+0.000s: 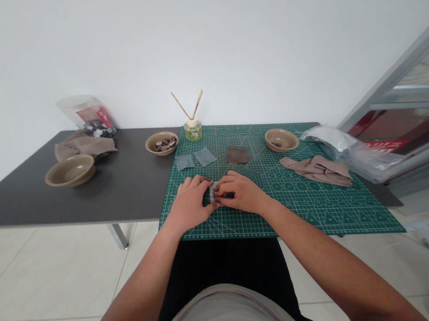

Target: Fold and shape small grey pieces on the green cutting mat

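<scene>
Over the green gridded cutting mat (303, 202), a small pale-grey piece (213, 191) is pinched between the left hand (192, 203) and the right hand (239, 193), held together.

This looks like a home craft corner rather than a proper workshop. A dark grey table (76, 201) stands against a plain white wall (136, 31) on pale floor tiles (47, 275), and a green cutting mat (348, 213) with printed grid lines covers its right half. Small tan bowls (151, 145) and a glass bottle with reed sticks (192, 132) sit on it like household things. At the upper right, a metal-framed unit (415, 86) rises beside the table, whether door or shelving I cannot tell.
</scene>
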The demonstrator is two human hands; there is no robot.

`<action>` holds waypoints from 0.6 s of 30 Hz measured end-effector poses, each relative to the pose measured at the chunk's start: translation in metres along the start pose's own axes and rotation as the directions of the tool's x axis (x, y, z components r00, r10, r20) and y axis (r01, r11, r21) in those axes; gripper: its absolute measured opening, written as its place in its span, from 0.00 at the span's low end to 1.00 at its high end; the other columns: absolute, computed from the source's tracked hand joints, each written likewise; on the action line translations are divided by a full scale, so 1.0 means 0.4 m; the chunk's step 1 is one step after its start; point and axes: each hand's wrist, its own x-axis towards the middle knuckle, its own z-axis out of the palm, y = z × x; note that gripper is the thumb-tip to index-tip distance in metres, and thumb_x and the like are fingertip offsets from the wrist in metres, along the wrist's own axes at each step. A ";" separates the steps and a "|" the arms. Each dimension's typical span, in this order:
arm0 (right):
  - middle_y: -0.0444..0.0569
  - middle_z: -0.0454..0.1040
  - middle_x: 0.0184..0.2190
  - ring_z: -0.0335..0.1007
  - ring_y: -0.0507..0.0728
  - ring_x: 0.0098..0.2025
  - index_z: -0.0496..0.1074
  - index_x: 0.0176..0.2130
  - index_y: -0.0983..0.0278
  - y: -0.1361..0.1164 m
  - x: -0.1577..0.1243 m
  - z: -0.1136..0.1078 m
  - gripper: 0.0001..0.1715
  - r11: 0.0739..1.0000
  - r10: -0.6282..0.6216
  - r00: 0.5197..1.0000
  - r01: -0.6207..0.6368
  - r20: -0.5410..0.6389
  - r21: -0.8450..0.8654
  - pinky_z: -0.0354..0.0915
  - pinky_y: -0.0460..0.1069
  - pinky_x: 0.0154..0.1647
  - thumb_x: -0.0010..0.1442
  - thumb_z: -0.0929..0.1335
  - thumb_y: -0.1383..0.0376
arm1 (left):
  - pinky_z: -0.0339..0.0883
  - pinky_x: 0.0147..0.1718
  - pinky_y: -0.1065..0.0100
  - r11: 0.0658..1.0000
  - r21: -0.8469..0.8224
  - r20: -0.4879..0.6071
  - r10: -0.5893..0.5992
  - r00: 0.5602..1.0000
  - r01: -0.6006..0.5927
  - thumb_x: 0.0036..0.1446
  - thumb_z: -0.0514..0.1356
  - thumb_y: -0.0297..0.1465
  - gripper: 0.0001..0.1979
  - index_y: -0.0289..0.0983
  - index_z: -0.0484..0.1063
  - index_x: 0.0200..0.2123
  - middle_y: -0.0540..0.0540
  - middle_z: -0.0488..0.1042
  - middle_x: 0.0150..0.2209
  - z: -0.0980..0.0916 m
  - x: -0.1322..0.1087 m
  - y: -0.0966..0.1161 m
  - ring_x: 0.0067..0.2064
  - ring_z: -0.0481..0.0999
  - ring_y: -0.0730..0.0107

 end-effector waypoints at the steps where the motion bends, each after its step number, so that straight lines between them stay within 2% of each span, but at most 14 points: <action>1: 0.45 0.78 0.37 0.66 0.55 0.38 0.76 0.32 0.62 0.002 0.002 0.001 0.03 1.000 -0.005 1.000 0.005 0.006 -0.003 0.62 0.51 0.44 0.59 0.72 0.66 | 0.63 0.52 0.52 1.000 -0.002 -0.003 0.001 1.000 -0.001 0.56 0.63 0.40 0.19 0.41 0.70 0.49 0.44 0.70 0.52 0.001 0.000 -0.001 0.52 0.66 0.53; 4: 0.47 0.79 0.40 0.66 0.55 0.40 0.77 0.36 0.62 0.008 0.010 0.006 0.03 0.997 0.032 0.999 -0.032 0.000 -0.063 0.62 0.52 0.45 0.62 0.71 0.65 | 0.63 0.52 0.52 1.000 -0.004 -0.012 0.001 1.000 -0.001 0.55 0.64 0.41 0.19 0.41 0.70 0.49 0.44 0.70 0.52 0.004 0.002 -0.003 0.51 0.66 0.54; 8: 0.48 0.76 0.36 0.66 0.57 0.41 0.76 0.32 0.63 0.009 0.016 0.011 0.03 0.975 0.170 0.982 -0.180 -0.085 -0.131 0.62 0.52 0.45 0.60 0.72 0.67 | 0.63 0.52 0.51 1.000 -0.005 -0.013 0.000 1.000 0.000 0.54 0.64 0.41 0.22 0.40 0.69 0.51 0.44 0.70 0.51 0.006 0.003 -0.006 0.50 0.66 0.54; 11: 0.48 0.73 0.33 0.64 0.57 0.40 0.74 0.30 0.63 0.004 0.014 0.010 0.04 0.958 0.216 0.968 -0.236 -0.130 -0.164 0.62 0.51 0.43 0.57 0.72 0.69 | 0.63 0.52 0.52 1.000 -0.011 -0.018 0.001 1.000 -0.001 0.54 0.65 0.40 0.22 0.40 0.69 0.51 0.44 0.70 0.52 0.007 0.004 -0.007 0.51 0.66 0.53; 14: 0.48 0.73 0.32 0.64 0.57 0.38 0.73 0.28 0.63 -0.001 0.012 0.008 0.06 0.973 0.151 0.985 -0.163 -0.082 -0.166 0.62 0.51 0.41 0.56 0.72 0.69 | 0.64 0.52 0.52 1.000 -0.019 -0.020 0.005 1.000 -0.006 0.54 0.65 0.40 0.22 0.40 0.69 0.51 0.44 0.70 0.52 0.007 0.004 -0.007 0.51 0.67 0.54; 16: 0.48 0.75 0.35 0.65 0.56 0.38 0.74 0.29 0.63 0.000 0.013 0.008 0.05 0.985 0.080 0.996 -0.084 -0.034 -0.149 0.62 0.51 0.42 0.57 0.72 0.68 | 0.64 0.52 0.52 1.000 -0.023 -0.019 0.006 1.000 -0.007 0.54 0.65 0.40 0.22 0.40 0.69 0.50 0.44 0.70 0.52 0.007 0.004 -0.007 0.51 0.67 0.54; 18: 0.48 0.76 0.36 0.66 0.56 0.39 0.74 0.32 0.63 0.003 0.016 0.011 0.03 0.986 0.057 0.998 -0.060 -0.023 -0.154 0.62 0.51 0.44 0.60 0.71 0.68 | 0.63 0.52 0.51 1.000 -0.025 -0.018 0.004 1.000 -0.005 0.54 0.65 0.40 0.21 0.40 0.70 0.50 0.44 0.70 0.51 0.005 0.004 -0.005 0.51 0.67 0.53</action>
